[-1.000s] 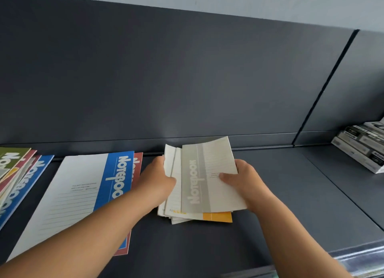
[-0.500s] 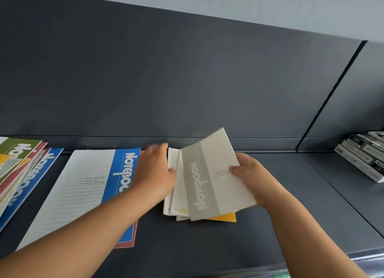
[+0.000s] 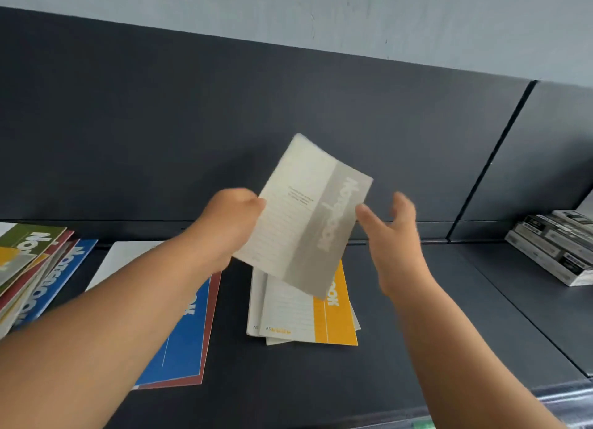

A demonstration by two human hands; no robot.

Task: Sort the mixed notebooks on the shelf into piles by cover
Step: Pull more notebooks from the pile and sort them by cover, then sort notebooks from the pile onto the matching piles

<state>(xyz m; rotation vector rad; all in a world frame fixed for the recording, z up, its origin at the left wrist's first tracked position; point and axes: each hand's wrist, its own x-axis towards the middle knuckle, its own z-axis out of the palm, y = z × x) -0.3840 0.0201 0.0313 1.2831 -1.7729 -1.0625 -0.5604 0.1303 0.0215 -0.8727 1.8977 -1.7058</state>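
My left hand (image 3: 231, 220) grips the left edge of a small grey notebook (image 3: 305, 217) and holds it tilted in the air above the shelf. My right hand (image 3: 394, 236) is beside the notebook's right edge with fingers spread, touching it at most with a fingertip. Below lies a small pile topped by a yellow-striped notebook (image 3: 333, 313). Left of it lies a large blue notebook (image 3: 179, 342) over a red one (image 3: 210, 329), partly hidden by my left forearm.
A fanned mixed heap of green, red and blue notebooks (image 3: 35, 268) lies at the far left. Stacked grey boxes (image 3: 558, 246) sit on the adjoining shelf section at right. The dark back panel (image 3: 288, 124) rises behind; the shelf's front edge (image 3: 481, 406) runs along the bottom.
The grey notebook has come up off the small pile and turned over, passing from my right hand to my left. My right hand has let go and opened. The yellow-striped notebook is now uncovered.
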